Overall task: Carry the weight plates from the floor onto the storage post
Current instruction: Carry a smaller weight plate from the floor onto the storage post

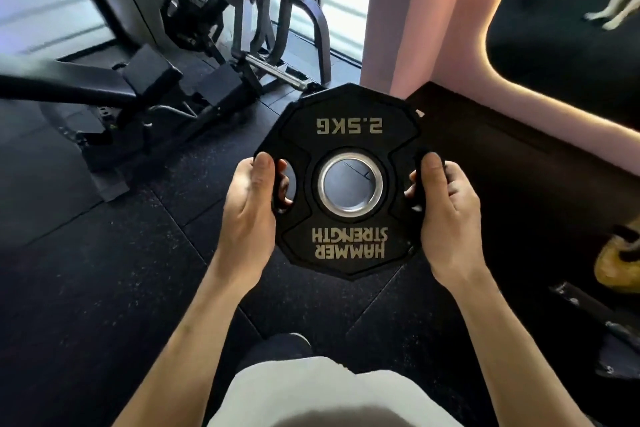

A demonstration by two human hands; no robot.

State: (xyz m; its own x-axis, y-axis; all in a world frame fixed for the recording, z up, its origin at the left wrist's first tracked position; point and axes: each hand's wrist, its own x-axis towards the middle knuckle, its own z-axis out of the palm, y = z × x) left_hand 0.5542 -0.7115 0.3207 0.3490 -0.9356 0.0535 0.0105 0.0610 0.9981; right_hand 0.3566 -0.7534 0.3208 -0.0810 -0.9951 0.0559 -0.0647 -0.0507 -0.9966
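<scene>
You see a black rubber floor point(104, 270) made of large tiles. At the upper left stands a dark gym machine point(242, 28), and a padded bench point(69, 80) reaches in from the left edge. Behind the machine is a bright window point(45, 3). A pink wall point(433, 10) rises on the right, with a mirror point(571, 62) beside it. A yellow shoe point(620, 263) lies at the right edge.

obstacle: machine frame point(249, 45) ahead-left | obstacle: pink wall point(433, 28) right | free: floor point(104, 270) left
</scene>
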